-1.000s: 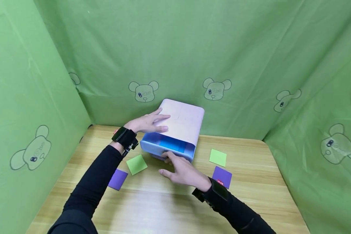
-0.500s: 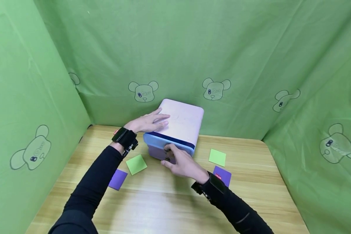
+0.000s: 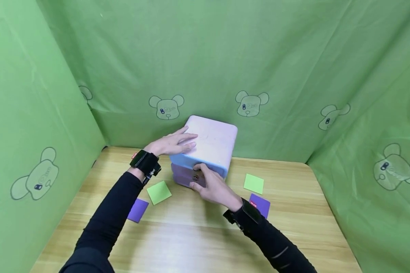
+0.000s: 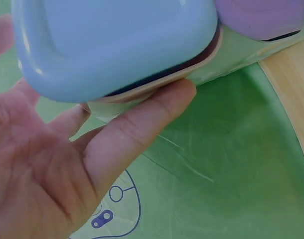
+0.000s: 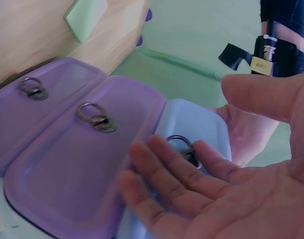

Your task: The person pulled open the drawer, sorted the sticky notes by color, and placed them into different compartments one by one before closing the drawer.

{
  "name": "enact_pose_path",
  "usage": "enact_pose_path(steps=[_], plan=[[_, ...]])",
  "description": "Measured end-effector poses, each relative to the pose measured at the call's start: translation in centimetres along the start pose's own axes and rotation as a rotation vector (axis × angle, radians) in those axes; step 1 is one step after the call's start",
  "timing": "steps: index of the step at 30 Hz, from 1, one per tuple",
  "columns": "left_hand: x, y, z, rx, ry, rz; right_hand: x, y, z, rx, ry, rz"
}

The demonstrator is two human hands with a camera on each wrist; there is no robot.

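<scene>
A small drawer cabinet (image 3: pixel 212 138) with a pale pink top stands at the back of the table. Its top drawer has a blue front (image 4: pixel 122 45); only a thin dark slit separates that front from the casing. Two purple drawer fronts (image 5: pixel 67 164) lie below, each with a metal ring pull (image 5: pixel 94 115). My left hand (image 3: pixel 171 144) rests on the cabinet's top left edge, fingers spread, thumb along the rim. At the blue front my right hand (image 3: pixel 215 185) has its extended fingers (image 5: pixel 167 174) against the drawer, beside its ring pull (image 5: pixel 184 149).
Green sticky notes lie left (image 3: pixel 159 192) and right (image 3: pixel 254 184) of the cabinet. Purple squares lie nearer me, one at left (image 3: pixel 137 209), one at right (image 3: pixel 260 204), partly behind my right wrist. Green cloth (image 3: pixel 205 57) hangs around the wooden table (image 3: pixel 177 242).
The blue drawer has slid back into the cabinet, covering its blue inside. My right hand has moved forward with it; my left hand has stayed on the top.
</scene>
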State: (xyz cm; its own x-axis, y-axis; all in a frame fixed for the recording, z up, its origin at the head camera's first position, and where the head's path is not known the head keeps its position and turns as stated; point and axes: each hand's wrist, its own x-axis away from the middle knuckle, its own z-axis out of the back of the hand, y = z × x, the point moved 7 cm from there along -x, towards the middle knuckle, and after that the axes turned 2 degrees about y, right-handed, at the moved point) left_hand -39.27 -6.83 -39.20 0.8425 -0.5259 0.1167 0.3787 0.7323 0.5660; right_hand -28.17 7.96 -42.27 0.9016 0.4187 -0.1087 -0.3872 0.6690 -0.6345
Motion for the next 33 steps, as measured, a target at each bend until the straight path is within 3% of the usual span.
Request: enact_pose_path(steps=[11, 18, 26, 33], plan=[[0.0, 0.3, 0.2, 0.0, -0.003, 0.01, -0.4, 0.1, 0.5, -0.08, 0.095, 0.071], [-0.1, 0.4, 0.0, -0.027, -0.037, 0.043, -0.5, 0.2, 0.8, -0.112, 0.131, 0.043], [0.1, 1.0, -0.4, -0.106, -0.083, 0.001, -0.4, 0.1, 1.0, -0.117, 0.172, 0.047], [-0.2, 1.6, -1.1, -0.152, 0.04, 0.004, -0.4, 0.3, 0.9, -0.114, 0.177, 0.036]])
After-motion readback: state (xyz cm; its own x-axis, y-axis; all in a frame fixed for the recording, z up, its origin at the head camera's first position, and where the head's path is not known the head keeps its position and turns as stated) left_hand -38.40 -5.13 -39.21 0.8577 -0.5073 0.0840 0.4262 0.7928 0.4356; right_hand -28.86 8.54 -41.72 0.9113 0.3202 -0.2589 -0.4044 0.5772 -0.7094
